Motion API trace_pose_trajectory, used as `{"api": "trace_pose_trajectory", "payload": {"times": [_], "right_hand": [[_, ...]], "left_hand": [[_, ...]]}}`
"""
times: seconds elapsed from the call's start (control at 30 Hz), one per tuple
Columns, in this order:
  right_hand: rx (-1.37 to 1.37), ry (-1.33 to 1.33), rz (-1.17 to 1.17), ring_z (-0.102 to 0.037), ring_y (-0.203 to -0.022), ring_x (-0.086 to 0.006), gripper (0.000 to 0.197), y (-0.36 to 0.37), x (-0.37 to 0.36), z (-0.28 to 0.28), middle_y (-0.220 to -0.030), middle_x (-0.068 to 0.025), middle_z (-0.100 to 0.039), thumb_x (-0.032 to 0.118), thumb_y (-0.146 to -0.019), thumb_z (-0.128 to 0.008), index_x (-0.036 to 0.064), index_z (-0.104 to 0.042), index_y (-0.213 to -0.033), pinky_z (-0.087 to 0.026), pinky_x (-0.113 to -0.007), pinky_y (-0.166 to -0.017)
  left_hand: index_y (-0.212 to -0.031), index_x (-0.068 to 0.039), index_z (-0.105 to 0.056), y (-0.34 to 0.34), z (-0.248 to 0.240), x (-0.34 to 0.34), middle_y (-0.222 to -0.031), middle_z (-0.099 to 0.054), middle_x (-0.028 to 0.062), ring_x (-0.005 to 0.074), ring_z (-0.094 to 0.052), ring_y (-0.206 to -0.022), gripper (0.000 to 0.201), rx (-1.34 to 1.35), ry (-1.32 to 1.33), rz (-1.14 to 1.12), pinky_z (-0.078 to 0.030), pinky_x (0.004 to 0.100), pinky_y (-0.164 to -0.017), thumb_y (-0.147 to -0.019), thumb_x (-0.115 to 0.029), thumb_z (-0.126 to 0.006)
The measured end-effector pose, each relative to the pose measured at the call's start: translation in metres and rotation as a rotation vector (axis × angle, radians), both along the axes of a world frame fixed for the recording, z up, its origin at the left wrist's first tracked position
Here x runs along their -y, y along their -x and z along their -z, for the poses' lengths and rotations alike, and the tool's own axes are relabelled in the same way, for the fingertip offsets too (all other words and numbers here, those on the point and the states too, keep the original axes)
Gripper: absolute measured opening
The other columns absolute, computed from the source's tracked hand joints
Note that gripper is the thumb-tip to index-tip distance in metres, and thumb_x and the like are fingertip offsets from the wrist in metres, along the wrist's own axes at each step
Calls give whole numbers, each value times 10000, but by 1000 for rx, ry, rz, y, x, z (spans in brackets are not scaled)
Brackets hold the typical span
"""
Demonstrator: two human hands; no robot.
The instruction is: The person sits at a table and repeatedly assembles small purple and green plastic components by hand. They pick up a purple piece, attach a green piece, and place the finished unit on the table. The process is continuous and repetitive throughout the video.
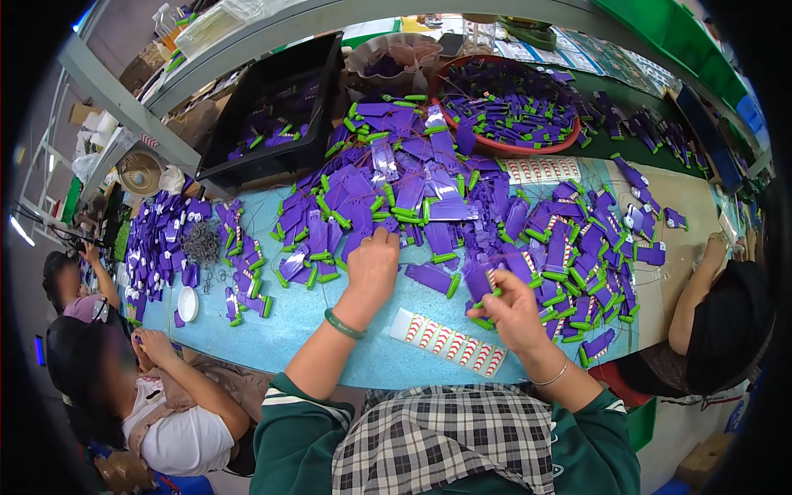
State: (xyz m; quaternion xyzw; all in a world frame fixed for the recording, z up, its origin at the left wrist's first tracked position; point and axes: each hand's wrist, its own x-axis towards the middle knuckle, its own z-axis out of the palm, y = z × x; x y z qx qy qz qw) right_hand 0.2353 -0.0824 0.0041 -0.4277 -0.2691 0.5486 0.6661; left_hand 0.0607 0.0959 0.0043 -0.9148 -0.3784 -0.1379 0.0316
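My right hand (pixel 513 312) pinches a flat purple plastic piece (pixel 478 282) with a green end and a red-and-white striped sticker along its edge. At the near edge of a large heap of purple-and-green pieces (pixel 404 177), my left hand (pixel 375 268) has its fingers curled down among them; what they grip is hidden. Between my forearms lies a sticker sheet (pixel 447 341) with a row of red-and-white striped stickers. One loose purple piece (pixel 433 278) with a green end rests just above the sheet. To the right spreads another pile of pieces (pixel 577 264), many bearing striped stickers.
Behind the heap stand a black crate (pixel 276 169) and a red basin (pixel 528 150), both holding purple pieces. Left are a white bowl (pixel 188 304), a tangle of grey metal bits (pixel 202 242) and more purple parts (pixel 157 247). People sit on both sides. A metal shelf beam (pixel 396 23) crosses above.
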Motion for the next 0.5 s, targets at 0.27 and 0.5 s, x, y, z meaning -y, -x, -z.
{"api": "trace_pose_trajectory", "payload": {"times": [0.27,0.5], "right_hand": [[189,-260,-280,-598,-962,-168,324,10,-8,-20,-1239,-88,-462,-48,-857,-572,-5,-594,-1177,-583,-295,-744],[-557,79,-384,-630,-859,-139,308,42,-1,3,-992,-75,-642,39,-874,-626,-20,-580,-1172,-552,-242,-679]], "left_hand": [[-916,-16,-547,24,-53,65,-977,-594,141,291,-624,-831,209,342,599,264,-505,341,-686,-753,-15,-678],[-980,10,-571,49,-27,109,-1034,-578,101,174,-624,-912,162,1189,1476,187,-532,282,-748,-842,94,-588]]}}
